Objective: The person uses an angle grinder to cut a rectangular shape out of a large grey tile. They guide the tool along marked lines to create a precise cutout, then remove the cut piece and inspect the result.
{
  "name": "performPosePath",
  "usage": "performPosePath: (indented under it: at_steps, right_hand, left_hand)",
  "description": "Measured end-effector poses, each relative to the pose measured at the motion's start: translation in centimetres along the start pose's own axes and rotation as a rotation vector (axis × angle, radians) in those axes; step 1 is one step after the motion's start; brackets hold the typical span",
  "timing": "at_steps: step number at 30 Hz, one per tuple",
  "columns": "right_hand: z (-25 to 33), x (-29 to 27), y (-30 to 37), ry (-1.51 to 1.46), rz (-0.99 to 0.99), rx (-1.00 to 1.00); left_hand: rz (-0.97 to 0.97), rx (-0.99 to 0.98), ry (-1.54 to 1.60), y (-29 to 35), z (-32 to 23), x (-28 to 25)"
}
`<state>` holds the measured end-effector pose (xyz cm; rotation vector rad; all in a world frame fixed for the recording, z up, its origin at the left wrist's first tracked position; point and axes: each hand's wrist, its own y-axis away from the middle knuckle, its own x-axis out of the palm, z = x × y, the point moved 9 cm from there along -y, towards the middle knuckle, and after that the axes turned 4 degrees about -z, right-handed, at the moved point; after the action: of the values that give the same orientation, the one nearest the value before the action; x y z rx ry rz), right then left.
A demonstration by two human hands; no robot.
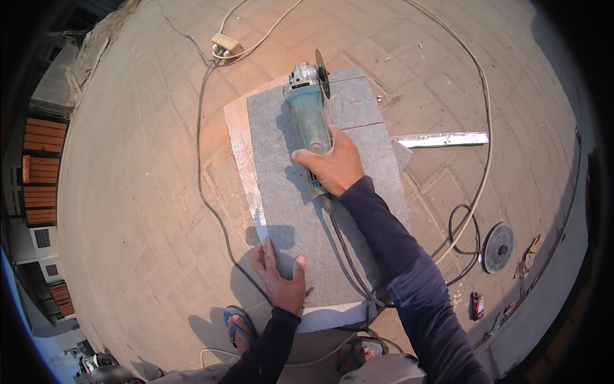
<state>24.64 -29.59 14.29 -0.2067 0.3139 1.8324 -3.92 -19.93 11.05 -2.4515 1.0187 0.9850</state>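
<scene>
My right hand [337, 161] is wrapped round the body of a teal angle grinder [309, 115]. Its thin cutting disc [322, 72] stands upright at the far end, near the far edge of a grey tile [281, 150]. Red lines and a straight cut run across the tile's far right part. My left hand [281, 281] lies on the tile's near left edge with fingers spread. Beneath the tile, a paler slab [238, 137] shows along the left and near sides. The grinder's black cord [345, 246] runs back over the tile towards me.
A power strip [226, 46] with plugs and cables lies at the far left. To the right are a white metal bar [441, 140], a pale cable [488, 121], a round grey disc [498, 248] and a small packet [477, 306]. My sandalled foot [240, 328] stands by the slab.
</scene>
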Motion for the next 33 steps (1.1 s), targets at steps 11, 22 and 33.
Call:
performPosePath:
  at_steps: [11,22,33]
  right_hand:
    - [0.4,-0.17,0.43,0.033,0.016,-0.017]
    - [-0.18,-0.12,0.08,0.141,-0.025,-0.036]
    - [-0.28,0.04,-0.03,0.103,0.016,-0.01]
  left_hand:
    - [-0.006,0.015,0.046,-0.08,-0.39,0.03]
    - [0.011,-0.014,0.049,-0.1,0.31,0.2]
    - [-0.012,0.014,0.064,-0.01,0.24,0.1]
